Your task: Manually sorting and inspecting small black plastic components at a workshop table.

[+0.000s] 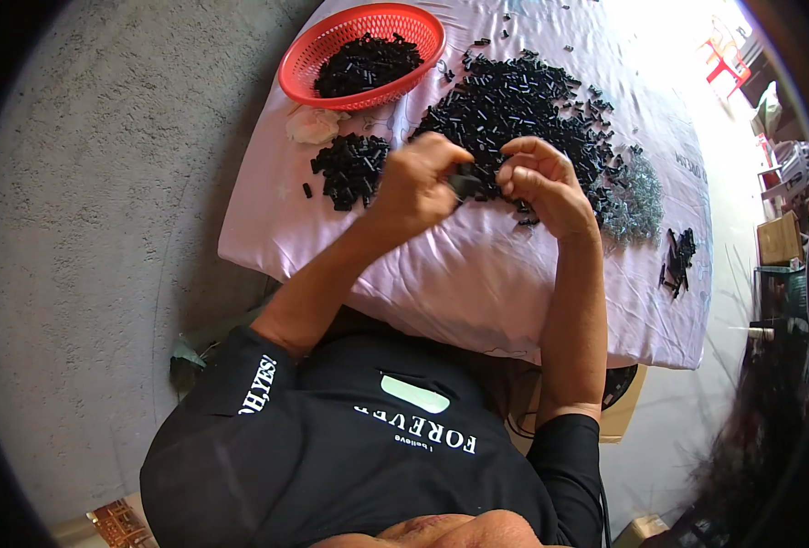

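Head view, nearest first: at the bottom of the frame is one black top [331, 457] with pale lettering, and beyond it one counter [459, 274] under a shiny, creased pink cloth. Two bare hands meet near the middle. Left hand [412, 187] is closed around one dark piece [465, 185], too blurred to make out its form. Right hand [552, 187], just beside it, has its fingers curled in toward the thumb; whether anything is pinched there, I cannot tell.

Black pieces lie on the counter in three groups: one small cluster [680, 260] at centre right, one middling heap [345, 169] left of the hands, and one large heap [514, 100] spreading from the hands toward the top. They are short, narrow and slightly glossy, far too many to count singly. One lone piece [307, 190] sits left of the middling heap. One greyish, glinting pile [640, 205] adjoins the large heap's right side. One pale crumpled wad [313, 125] rests below one red perforated basket [299, 64] at upper left, holding a fourth lot [368, 68] of black pieces. One red chair [726, 64] stands at far upper right.
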`<control>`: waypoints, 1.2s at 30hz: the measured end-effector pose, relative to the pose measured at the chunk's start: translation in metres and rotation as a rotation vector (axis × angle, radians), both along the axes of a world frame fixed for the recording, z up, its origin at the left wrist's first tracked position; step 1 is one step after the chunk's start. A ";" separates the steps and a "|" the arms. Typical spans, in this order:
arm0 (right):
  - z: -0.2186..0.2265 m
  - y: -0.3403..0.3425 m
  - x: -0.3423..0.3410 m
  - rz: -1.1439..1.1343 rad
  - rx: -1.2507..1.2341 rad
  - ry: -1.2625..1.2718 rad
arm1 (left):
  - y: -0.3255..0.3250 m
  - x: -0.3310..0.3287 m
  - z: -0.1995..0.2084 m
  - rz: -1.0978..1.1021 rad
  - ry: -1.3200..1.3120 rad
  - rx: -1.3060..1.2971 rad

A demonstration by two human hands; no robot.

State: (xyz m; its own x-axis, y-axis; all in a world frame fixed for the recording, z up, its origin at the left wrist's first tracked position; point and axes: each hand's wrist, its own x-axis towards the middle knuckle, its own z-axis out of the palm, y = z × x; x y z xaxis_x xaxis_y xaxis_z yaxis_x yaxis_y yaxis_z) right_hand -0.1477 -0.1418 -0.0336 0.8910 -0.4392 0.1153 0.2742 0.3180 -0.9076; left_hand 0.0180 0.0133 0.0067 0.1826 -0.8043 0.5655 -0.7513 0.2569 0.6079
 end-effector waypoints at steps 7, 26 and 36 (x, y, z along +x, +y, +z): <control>0.003 -0.014 -0.010 -0.219 0.152 -0.290 | 0.052 0.088 -0.026 0.479 -0.109 0.165; -0.012 -0.030 -0.016 -0.106 0.165 -0.332 | -0.027 -0.056 -0.035 -0.238 -0.139 0.130; -0.012 -0.029 -0.012 -0.125 0.148 -0.268 | -0.036 -0.064 -0.046 -0.247 -0.276 0.231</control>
State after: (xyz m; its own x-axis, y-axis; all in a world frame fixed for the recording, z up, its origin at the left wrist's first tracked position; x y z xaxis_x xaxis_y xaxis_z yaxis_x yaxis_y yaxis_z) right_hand -0.1602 -0.1710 -0.0454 0.7757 -0.5729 0.2649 0.5422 0.3901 -0.7442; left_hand -0.0461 -0.0225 -0.0391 -0.1641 -0.9159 0.3663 -0.8266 0.3303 0.4556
